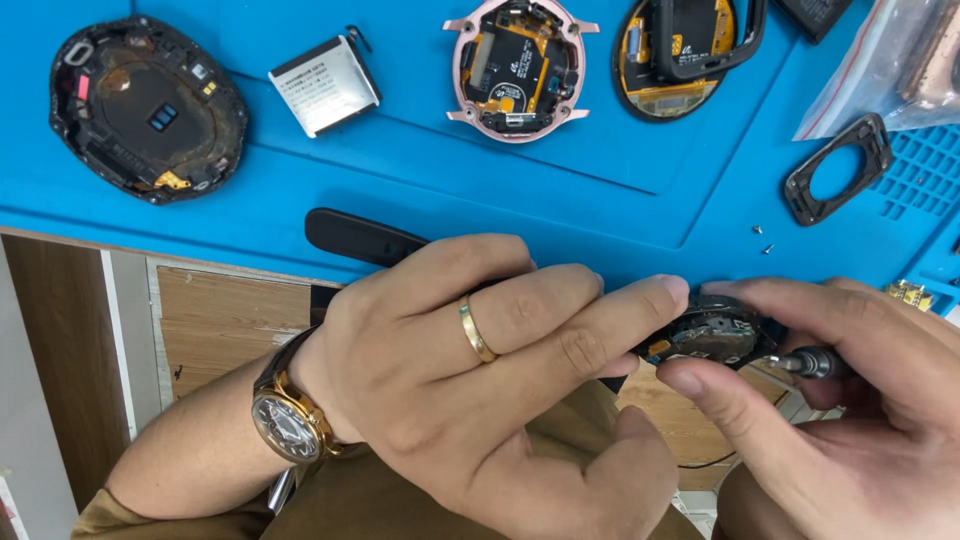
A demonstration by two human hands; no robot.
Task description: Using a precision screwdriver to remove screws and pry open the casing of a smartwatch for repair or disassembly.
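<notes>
Down near the front edge of the blue work mat (620,215), both hands meet over a small opened watch body (712,335). The left hand (470,385), wearing a gold ring and a gold wristwatch, comes in from the left with its fingers curled together and pinched on the watch body's left side; its black strap (360,237) runs out behind the knuckles and lies across the mat's edge. The right hand (850,400) comes in from the right, forefinger stretched over the top of the watch body and thumb underneath, fingers closed on a slim metal screwdriver (812,362). The tool's tip points left at the watch body's right rim; whether it actually touches is hard to tell, since the fingers cover that spot.

Farther back on the mat lie other parts, well apart from the hands: a round black back cover (148,108) at the left, a small silver battery (324,84) just beside it, a pink watch case (518,68) with its circuit board exposed, and a round display part (680,50) with gold foil. A black frame (838,168) sits to the right, with two tiny screws (762,238) near it and a clear plastic bag (900,60) in the corner.
</notes>
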